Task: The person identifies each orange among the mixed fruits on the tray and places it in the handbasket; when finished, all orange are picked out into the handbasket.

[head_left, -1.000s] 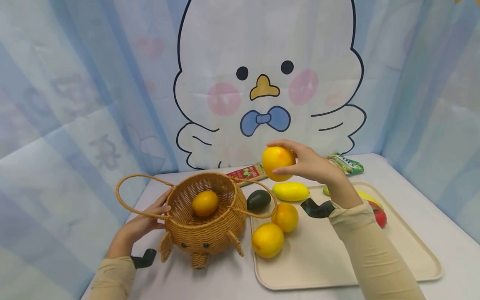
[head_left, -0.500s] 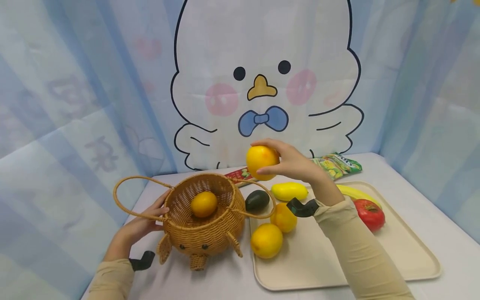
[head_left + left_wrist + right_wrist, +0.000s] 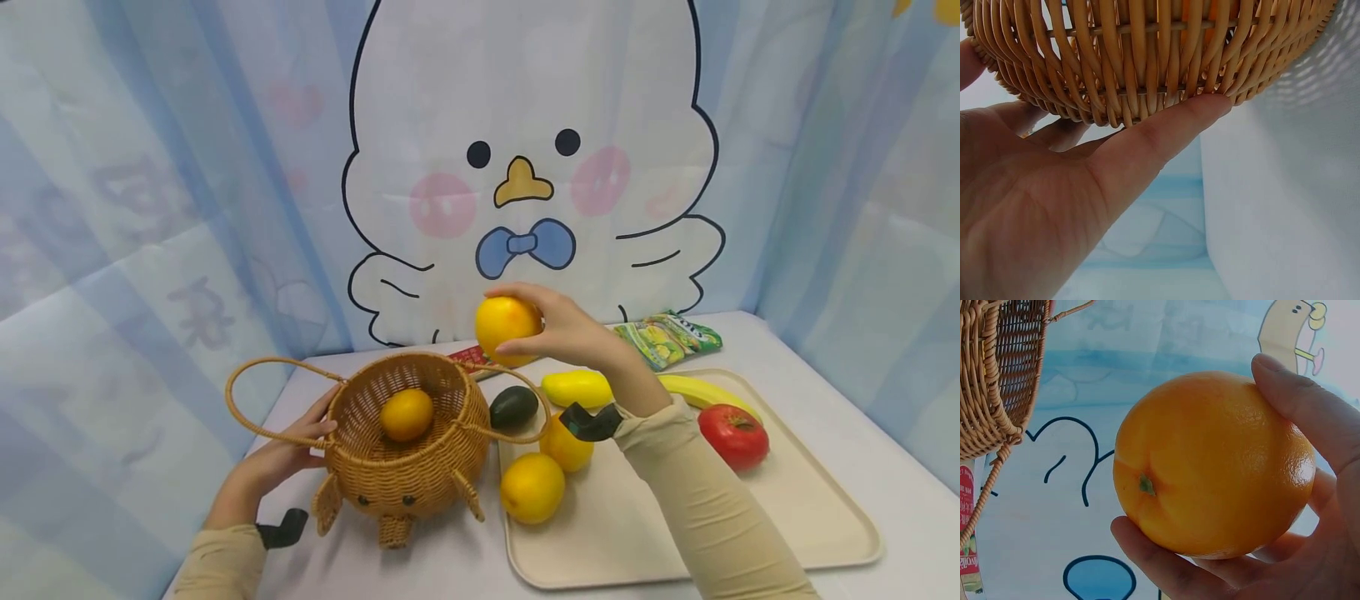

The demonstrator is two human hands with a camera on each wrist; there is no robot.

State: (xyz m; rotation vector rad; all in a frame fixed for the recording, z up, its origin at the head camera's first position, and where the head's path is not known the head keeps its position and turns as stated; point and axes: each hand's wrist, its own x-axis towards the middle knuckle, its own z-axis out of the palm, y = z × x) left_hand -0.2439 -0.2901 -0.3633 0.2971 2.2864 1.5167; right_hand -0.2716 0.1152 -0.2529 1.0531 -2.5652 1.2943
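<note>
My right hand (image 3: 566, 329) grips a yellow-orange orange (image 3: 507, 327) in the air, right of the basket and behind its right handle. In the right wrist view, thumb and fingers curve round the orange (image 3: 1210, 465), whose green stem end shows. A wicker basket (image 3: 420, 475) with an animal face, snout and ears stands on the table at left. Inside it lies one orange fruit (image 3: 407, 414). My left hand (image 3: 288, 450) rests against the basket's left side. In the left wrist view, an extended digit of the left hand (image 3: 1035, 200) lies along the wicker; other fingers are partly hidden.
A beige tray (image 3: 630, 533) at right bears an avocado (image 3: 513, 407), a yellow mango-like fruit (image 3: 577, 389), two round yellow-orange fruits (image 3: 532, 488), a banana (image 3: 705, 392) and a pomegranate (image 3: 735, 437). Behind are a green packet (image 3: 667, 340) and a red box (image 3: 471, 358). Curtains enclose the table.
My right hand has carried the orange leftward, closer to the basket. The pomegranate and banana show more fully as the arm shifts. My left hand stays at the basket's side.
</note>
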